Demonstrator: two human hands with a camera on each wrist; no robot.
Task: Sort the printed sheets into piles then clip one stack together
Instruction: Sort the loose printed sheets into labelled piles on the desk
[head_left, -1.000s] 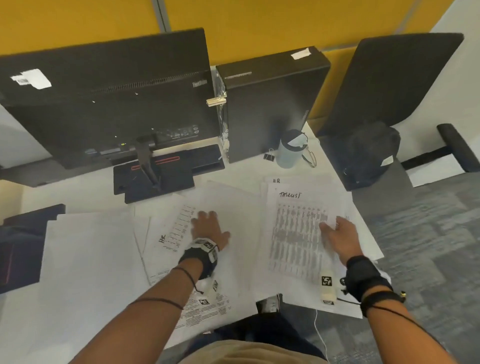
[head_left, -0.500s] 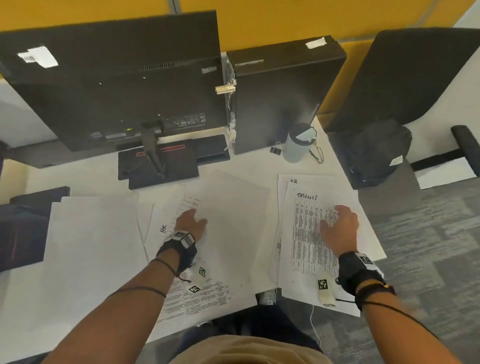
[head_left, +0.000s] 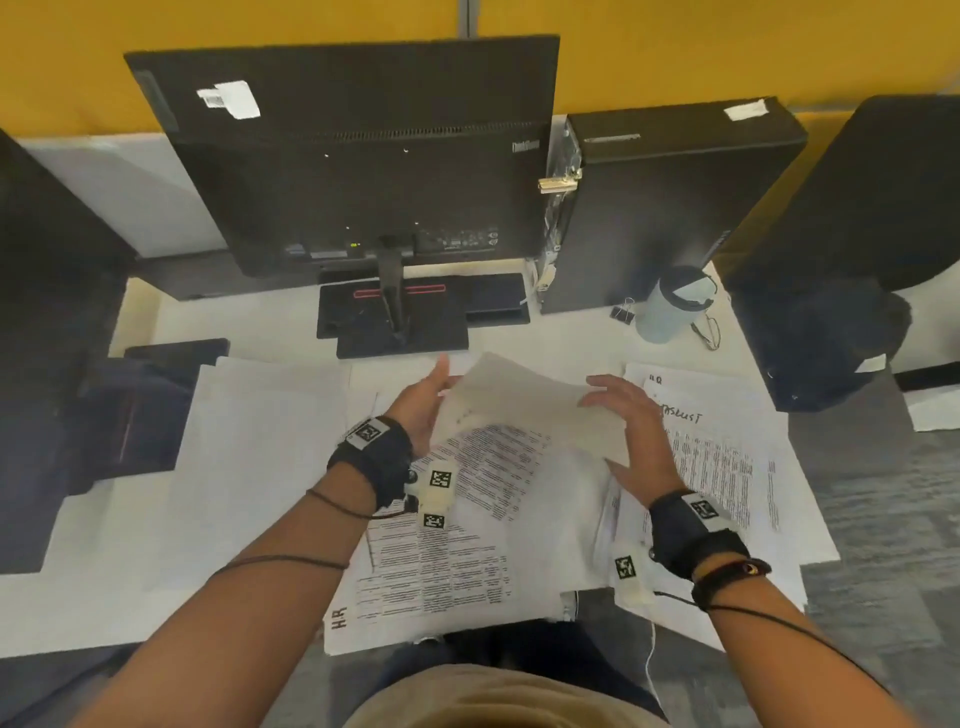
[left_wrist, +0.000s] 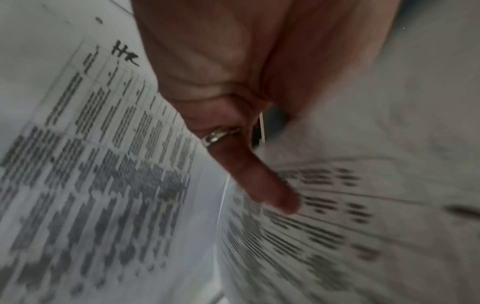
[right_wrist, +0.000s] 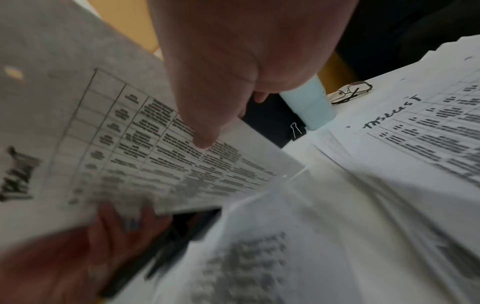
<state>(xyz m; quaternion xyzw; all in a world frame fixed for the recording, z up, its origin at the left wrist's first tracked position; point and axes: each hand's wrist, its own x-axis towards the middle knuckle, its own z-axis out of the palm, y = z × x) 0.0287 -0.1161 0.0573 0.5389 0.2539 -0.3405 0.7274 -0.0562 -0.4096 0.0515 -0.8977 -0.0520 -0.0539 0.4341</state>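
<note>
A printed sheet is held tilted above the desk, blank side up, between both hands. My left hand holds its left edge, thumb on top and fingers underneath. My right hand pinches its right edge, fingers over the top and thumb on the printed table below. Beneath lies a sheet marked "H.R". The "TASKLIST" pile lies to the right, and blank white sheets to the left. A black binder clip sits at the back right.
A monitor on its stand and a black computer case stand at the back of the desk. A pale blue bottle stands beside the clip. A chair with a black bag is off the desk's right edge.
Both hands left the piles they were pressing flat and came together at the middle. They have lifted one sheet off the centre pile.
</note>
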